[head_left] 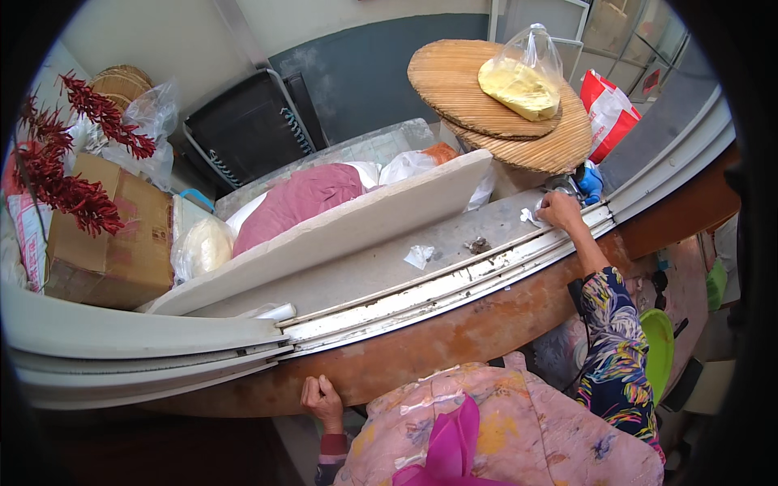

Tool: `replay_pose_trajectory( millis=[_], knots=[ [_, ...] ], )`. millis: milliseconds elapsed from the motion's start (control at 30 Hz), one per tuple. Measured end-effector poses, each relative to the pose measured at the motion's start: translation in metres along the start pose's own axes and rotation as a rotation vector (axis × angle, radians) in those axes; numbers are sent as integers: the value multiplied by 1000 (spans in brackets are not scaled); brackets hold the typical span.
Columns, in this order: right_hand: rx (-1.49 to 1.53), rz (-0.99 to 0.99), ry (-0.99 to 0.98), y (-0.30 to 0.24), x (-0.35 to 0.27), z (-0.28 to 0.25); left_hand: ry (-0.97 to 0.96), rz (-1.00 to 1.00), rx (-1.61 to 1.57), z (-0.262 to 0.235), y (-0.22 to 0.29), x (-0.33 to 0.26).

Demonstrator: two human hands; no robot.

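Reaching over the white window track (438,283), my right hand (559,209) has its fingers pinched on a crumpled piece of white paper (530,217) at the far right of the grey inner ledge (365,271). Close beyond that hand are a blue-and-white object (590,183) and some shiny items I cannot make out. My left hand (322,401) is closed in a fist at the near edge of the brown sill (405,344), and nothing shows in it. Another white paper scrap (419,257) and a small dark clump of debris (478,245) lie on the ledge between the hands.
A long pale board (340,243) leans along the ledge, with a mauve cloth (304,198) behind it. Round slatted wooden lids (454,77) carry a bag of yellow powder (523,85). A cardboard box (113,231) and hanging dried chillies (69,174) stand left; a green basin (656,352) is below right.
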State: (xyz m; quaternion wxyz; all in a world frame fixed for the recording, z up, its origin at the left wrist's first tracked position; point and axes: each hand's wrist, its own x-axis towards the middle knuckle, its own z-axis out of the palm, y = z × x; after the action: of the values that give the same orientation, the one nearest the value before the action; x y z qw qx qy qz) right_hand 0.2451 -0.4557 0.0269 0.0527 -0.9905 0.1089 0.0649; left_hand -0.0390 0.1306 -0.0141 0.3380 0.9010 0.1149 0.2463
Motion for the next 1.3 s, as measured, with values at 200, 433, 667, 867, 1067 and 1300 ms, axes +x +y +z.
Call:
replay_pose_trajectory(
  millis=[200, 433, 667, 867, 1067, 1300],
  knots=[
    [1, -103, -39, 0, 6, 9, -34, -18, 14, 1, -1, 0],
    [-47, -243, -234, 7, 10, 3, -49, -23, 37, 1, -4, -1],
    [-45, -354, -217, 1, 7, -2, -50, -22, 44, 0, -3, -3],
    [-4, -167, -200, -19, 0, -17, -44, -11, 48, 0, -2, -2],
    [-245, -151, -224, -30, -2, -6, -43, 3, 37, 0, -1, -1],
    [-369, -225, -200, -17, 15, 17, -59, -12, 30, -2, 2, 0]
  ],
)
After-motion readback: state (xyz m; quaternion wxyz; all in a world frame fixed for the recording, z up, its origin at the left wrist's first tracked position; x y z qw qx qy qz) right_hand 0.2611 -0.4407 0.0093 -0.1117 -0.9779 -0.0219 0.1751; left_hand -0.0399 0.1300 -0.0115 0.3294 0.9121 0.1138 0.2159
